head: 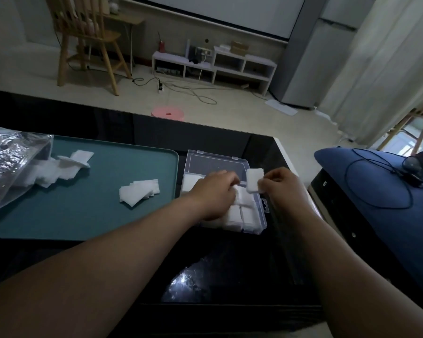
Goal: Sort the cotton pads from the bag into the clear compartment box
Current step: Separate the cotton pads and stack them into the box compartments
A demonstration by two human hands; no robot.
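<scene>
Currently the right hand (282,184) pinches a small stack of white square cotton pads (255,180) between thumb and fingertips, upright, just above the far right corner of the clear plastic compartment box (263,217). The left hand (214,193) lies knuckles-up over the middle of that box, its fingers bent down among the white pads already packed in the compartments (242,211). Its fingertips are hidden, so I cannot tell whether it grips anything or only presses.

The step in hand looks like seating the held stack in a free cell beyond the left hand's fingers. To do it well, I would square the stack's edges first, tilt it flat or on edge to match its neighbours, and lower it straight down so that no corner catches a divider. The left hand can hold the neighbouring pads down and steady the light box, which may slide on the glossy black table (230,264). A soft pinch matters, since cotton pads crush and peel apart easily.

Beyond both hands the box's clear hinged lid (215,162) lies open and flat. Left of the left hand, a loose fan of white pads (138,192) waits on the teal tray (83,215). Further left, more pads (59,167) spill from the crinkled transparent bag (7,172), so a good deal seems left to sort.
</scene>
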